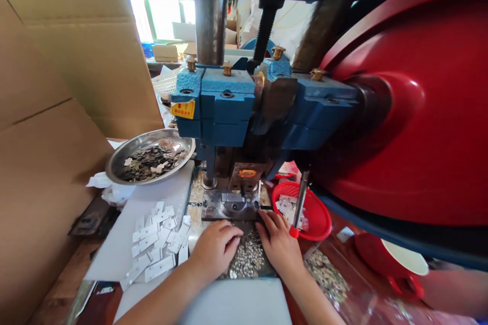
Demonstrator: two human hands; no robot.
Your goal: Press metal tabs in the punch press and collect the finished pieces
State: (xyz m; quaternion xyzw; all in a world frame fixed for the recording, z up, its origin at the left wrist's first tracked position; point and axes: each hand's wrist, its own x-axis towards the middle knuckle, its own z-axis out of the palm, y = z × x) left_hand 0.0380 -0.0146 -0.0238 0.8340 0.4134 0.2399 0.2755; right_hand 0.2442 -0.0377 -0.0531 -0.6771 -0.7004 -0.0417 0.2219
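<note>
My left hand (217, 246) is closed, its fingers curled and its thumb near the forefinger, at the left edge of a pile of small shiny metal pieces (248, 256). What it holds, if anything, is hidden. My right hand (281, 245) lies across the pile with its fingers stretched forward, the tips at the front right corner of the metal die (219, 210) of a blue press (229, 111). A flat metal plate (233, 197) sits on the die below the press head. Left of my left hand, several white rectangular plates with small holes (160, 265) lie loosely heaped.
A steel bowl of thin metal scraps (114, 168) stands at the left beside tall cardboard (76, 61). Right of the die are a red basket with white pieces (324, 223), more metal bits (326, 275) and a red pot (375, 259). A big red flywheel (427, 111) fills the upper right.
</note>
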